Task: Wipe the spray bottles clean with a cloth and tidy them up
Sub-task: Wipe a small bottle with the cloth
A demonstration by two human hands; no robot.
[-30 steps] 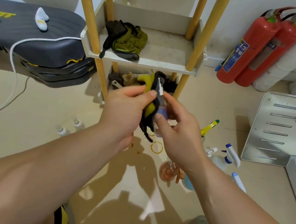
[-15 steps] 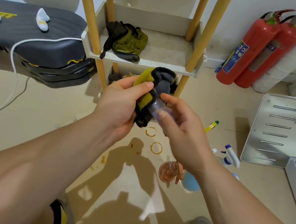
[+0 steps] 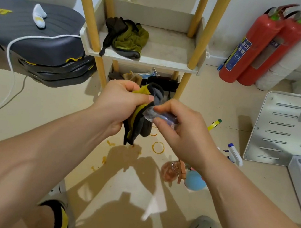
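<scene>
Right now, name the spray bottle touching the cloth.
The small clear bottle in the right hand, against the cloth in the left hand; the other bottles are on the floor.

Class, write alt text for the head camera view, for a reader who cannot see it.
A person's left hand grips a yellow and grey cloth against a small clear plastic bottle held in the right hand. Other spray bottles sit on the beige floor below, before a white shelf with yellow posts; two red fire extinguishers stand at the right wall.
</scene>
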